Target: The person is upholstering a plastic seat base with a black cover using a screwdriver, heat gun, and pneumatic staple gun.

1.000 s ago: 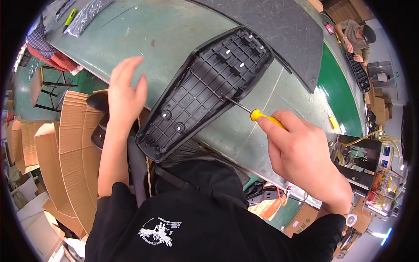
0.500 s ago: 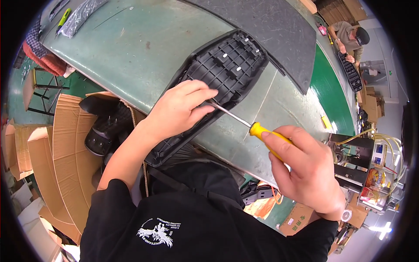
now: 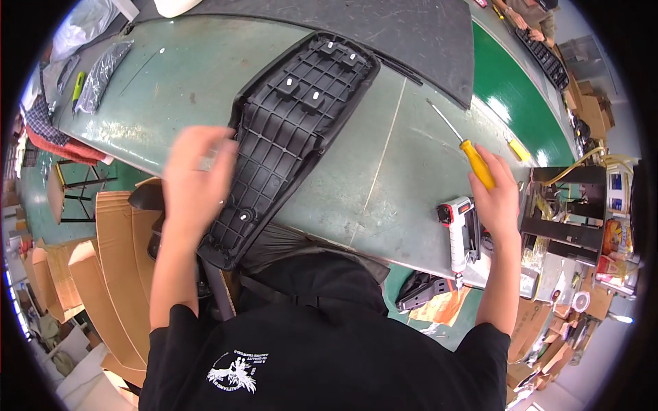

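A long black seat (image 3: 281, 137) lies with its ribbed plastic underside up, slanting across the green table. Pale stud tips poke up from its far part, and one more sits near its close end. Beside its left edge, my left hand (image 3: 195, 175) is smeared by motion, so its fingers cannot be made out well. Off to the right, my right hand (image 3: 499, 195) has its fingers round the yellow handle of a screwdriver (image 3: 478, 164). The metal shaft points away to the far left, low over the table or touching it; I cannot tell which.
A white and red staple gun (image 3: 456, 229) rests near my right forearm. At the back lies a dark mat (image 3: 411, 41); a yellow-handled tool (image 3: 519, 147) is at the right. Cardboard (image 3: 120, 253) stands left of me. A green cutter (image 3: 79, 89) lies far left. Another person (image 3: 531, 20) works beyond.
The screwdriver, in my right hand, has moved away from the seat to the right. My left hand has lifted off the seat and moved left. My view has shifted, bringing the staple gun into sight.
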Demonstrator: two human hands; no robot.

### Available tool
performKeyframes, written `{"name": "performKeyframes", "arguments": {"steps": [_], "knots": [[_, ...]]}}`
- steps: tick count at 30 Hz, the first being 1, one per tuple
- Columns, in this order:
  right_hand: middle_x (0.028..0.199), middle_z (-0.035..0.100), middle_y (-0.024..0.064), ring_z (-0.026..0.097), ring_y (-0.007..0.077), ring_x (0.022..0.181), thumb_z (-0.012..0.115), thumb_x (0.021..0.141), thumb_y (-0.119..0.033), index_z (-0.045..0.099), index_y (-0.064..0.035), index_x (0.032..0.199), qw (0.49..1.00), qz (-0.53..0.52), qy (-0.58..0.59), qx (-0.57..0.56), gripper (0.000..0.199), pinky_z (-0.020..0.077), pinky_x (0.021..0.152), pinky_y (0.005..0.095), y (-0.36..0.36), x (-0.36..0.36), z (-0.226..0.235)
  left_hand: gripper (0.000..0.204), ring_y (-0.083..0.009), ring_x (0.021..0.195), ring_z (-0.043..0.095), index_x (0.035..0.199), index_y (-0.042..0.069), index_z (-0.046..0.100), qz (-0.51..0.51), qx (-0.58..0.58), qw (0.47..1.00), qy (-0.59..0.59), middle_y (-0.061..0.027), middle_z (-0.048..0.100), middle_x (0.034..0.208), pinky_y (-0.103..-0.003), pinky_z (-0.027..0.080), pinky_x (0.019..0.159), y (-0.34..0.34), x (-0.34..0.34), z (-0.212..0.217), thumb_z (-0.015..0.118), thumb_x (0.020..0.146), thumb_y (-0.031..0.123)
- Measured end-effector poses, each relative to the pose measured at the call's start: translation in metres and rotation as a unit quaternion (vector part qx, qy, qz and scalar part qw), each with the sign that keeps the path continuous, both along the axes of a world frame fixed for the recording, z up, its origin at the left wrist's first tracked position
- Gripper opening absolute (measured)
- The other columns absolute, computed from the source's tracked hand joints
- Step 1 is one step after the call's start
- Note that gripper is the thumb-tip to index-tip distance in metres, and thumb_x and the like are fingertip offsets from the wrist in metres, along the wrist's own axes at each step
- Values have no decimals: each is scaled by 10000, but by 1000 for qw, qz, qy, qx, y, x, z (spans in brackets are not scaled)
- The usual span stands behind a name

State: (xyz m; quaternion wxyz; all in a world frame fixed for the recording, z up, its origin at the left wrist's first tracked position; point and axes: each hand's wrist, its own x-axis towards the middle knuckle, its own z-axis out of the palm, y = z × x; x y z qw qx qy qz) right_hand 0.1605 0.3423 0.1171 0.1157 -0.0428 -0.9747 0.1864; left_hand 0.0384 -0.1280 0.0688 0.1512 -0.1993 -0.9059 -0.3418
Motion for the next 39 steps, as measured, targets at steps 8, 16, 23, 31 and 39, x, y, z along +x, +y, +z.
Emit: {"name": "performKeyframes", "arguments": {"steps": [8,16,23,31,39], "knots": [[1262,660,135,614,364,1206,772,823,-13,673,-60,1332,989,-25,-41,140,521,518,1052,448,51,-7,-87,344,-241,901,646,1114,-16,689,-101,56,980,-164,-100,651,1013,-349,566,818,106,14,-27,855,885,181],[1206,680,134,628,360,1182,773,869,-105,722,-42,1187,933,321,135,-95,328,531,1028,473,-77,-73,-48,192,-91,826,577,1014,19,662,-113,166,950,-238,-3,626,961,-263,526,785,102,12,-40,825,921,59],[1159,721,117,630,307,1189,671,1026,-270,736,-59,1244,868,482,-99,61,310,519,978,439,-158,-136,-19,146,-62,847,572,1014,30,630,-123,253,918,-279,20,620,941,-249,507,766,80,22,-41,766,962,22],[708,578,-24,493,96,664,612,1104,-374,719,-8,969,774,435,-433,-156,404,431,612,315,-183,-136,30,99,-42,825,536,1054,53,580,-266,327,794,-439,38,583,933,-238,470,733,36,36,17,661,1035,1],[780,601,-61,495,47,731,700,1065,-303,718,-41,936,744,239,-474,-405,293,438,652,261,-193,-100,-1,62,-62,825,583,1073,33,604,-313,240,736,-550,13,646,914,-245,493,757,33,17,16,657,1041,22]]}}
